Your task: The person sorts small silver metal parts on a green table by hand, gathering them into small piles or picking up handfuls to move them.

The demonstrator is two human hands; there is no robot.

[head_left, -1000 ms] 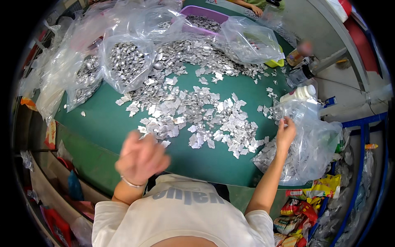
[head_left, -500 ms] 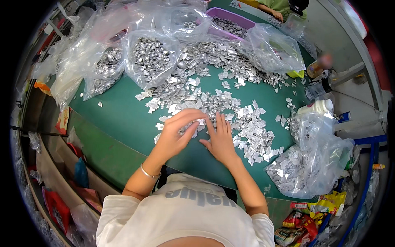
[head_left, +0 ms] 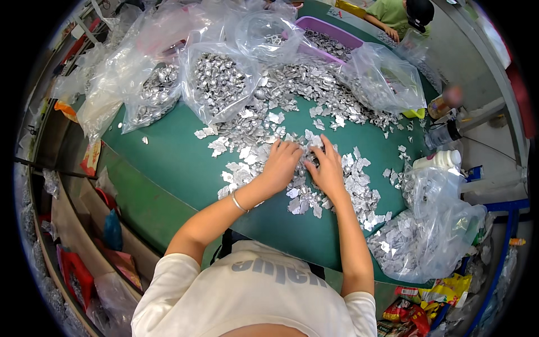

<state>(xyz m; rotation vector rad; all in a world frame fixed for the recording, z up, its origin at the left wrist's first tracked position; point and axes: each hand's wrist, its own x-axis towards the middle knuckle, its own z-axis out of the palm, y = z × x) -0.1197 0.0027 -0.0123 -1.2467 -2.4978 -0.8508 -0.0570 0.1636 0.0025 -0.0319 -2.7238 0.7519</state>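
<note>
Left hand [head_left: 282,163]: curling partly open over the metal pieces [head_left: 364,194]; cannot tell whether it is gripping any.
Right hand [head_left: 328,169]: spreading its fingers just beside it; any hold is staying hidden.
Pieces: lying loose mid-surface [head_left: 179,163].
Change: both hands are reaching farther into the pile than before, so they are working together there.
Count: two hands; one purple tub [head_left: 339,32]; pieces too many.
</note>
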